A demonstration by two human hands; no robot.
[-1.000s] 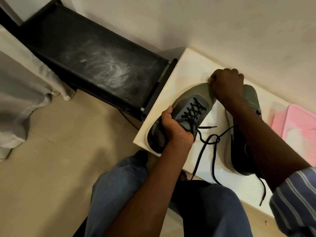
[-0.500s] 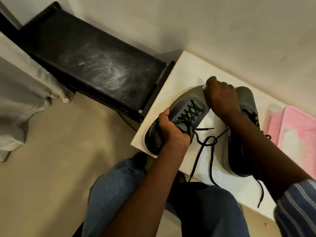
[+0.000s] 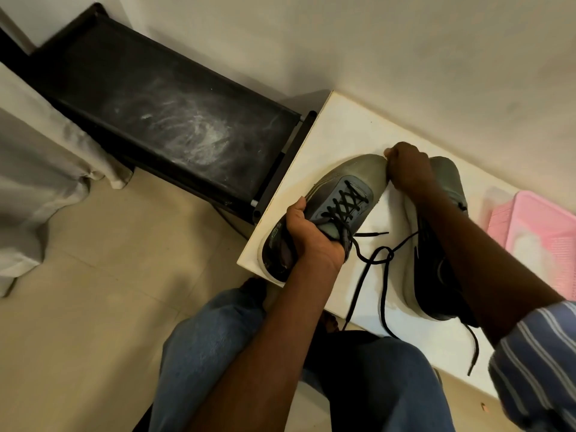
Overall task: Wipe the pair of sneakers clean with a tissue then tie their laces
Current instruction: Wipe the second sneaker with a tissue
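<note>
A grey sneaker (image 3: 352, 176) with black laces lies tilted at the left edge of the white table (image 3: 343, 129). My left hand (image 3: 308, 235) grips it at the tongue and collar. My right hand (image 3: 408, 166) is curled into a fist against the sneaker's toe, and a sliver of white tissue (image 3: 386, 152) shows at its knuckles. The second grey sneaker (image 3: 448, 179) stands to the right, largely hidden under my right forearm. Loose black lace ends (image 3: 374, 260) trail across the table and over its near edge.
A pink plastic basket (image 3: 548, 241) sits at the table's right end. A dusty black rack (image 3: 174, 120) stands to the left against the wall, with a grey curtain (image 3: 34, 182) beyond it. My knees in blue jeans (image 3: 212, 344) are just below the table.
My right hand has shifted slightly along the sneaker's toe, towards its left side. My left hand keeps the same grip on the sneaker.
</note>
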